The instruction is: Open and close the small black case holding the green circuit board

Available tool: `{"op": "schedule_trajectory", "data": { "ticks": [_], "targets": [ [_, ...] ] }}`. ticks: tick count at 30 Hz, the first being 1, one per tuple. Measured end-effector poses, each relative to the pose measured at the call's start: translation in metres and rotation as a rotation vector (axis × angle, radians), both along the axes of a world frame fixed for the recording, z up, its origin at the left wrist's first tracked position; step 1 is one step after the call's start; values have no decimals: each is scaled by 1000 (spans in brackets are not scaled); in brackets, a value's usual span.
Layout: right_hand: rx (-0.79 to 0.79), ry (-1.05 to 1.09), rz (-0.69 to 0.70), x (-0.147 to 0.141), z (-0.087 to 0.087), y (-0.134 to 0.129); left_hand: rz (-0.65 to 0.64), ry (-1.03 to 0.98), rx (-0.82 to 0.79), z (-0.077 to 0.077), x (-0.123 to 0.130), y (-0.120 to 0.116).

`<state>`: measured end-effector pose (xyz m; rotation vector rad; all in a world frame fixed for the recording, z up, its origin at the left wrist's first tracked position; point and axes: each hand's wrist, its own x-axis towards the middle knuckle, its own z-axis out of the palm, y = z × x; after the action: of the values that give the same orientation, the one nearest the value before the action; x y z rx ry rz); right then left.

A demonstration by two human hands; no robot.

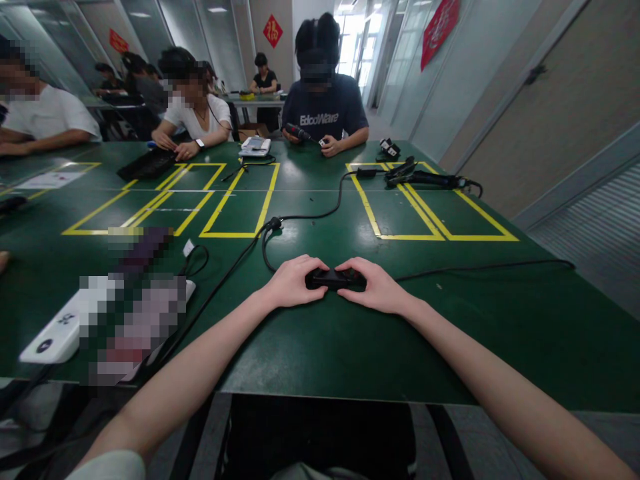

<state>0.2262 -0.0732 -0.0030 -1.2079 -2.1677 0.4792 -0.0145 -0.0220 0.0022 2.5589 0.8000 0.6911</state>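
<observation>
A small black device [334, 279] lies level on the green table, in front of me near the middle. My left hand [296, 281] grips its left end between thumb and fingers. Around the right end, my right hand [371, 284] is curled the same way. The fingertips of both hands nearly meet over the top of it. Part of the device is hidden under the fingers, and its details are too dark to make out. A black cable [475, 268] runs off to the right, behind my right hand.
White power strips [55, 333] lie at the left on the green table [320, 360]. A black plug [274, 225] and cables cross the middle. Yellow tape outlines [407, 237] mark the far side. A black tool [430, 179] lies far right. People sit opposite, one holding a tool [298, 132].
</observation>
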Motion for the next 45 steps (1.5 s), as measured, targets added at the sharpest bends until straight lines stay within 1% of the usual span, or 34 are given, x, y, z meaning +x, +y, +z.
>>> {"op": "schedule_trajectory", "data": {
  "ticks": [4,8,11,15,17,23,29,34,39,45],
  "targets": [
    [85,-103,11,-4,-4,0,-19,88,96,2,3,-1],
    [144,-186,11,-6,-4,-1,-22,166,155,3,2,1],
    [183,-212,9,-5,-2,-1,-46,198,206,4,0,3],
    [262,-192,73,-5,-2,0,-87,210,279,3,-1,3],
    [289,-155,85,-5,-2,0,-93,195,289,2,-1,3],
    [324,-97,46,-4,-6,-1,-91,78,284,-5,-1,5],
    [401,-15,73,-3,-12,-1,-114,-3,339,-12,1,5],
    [369,-9,47,-3,-10,-1,-98,-24,346,-13,2,6],
    [414,5,68,-6,-10,-1,-109,-36,341,-13,3,5],
    [410,-56,36,-5,-10,-2,-57,-74,304,-15,1,4]
  ]
}}
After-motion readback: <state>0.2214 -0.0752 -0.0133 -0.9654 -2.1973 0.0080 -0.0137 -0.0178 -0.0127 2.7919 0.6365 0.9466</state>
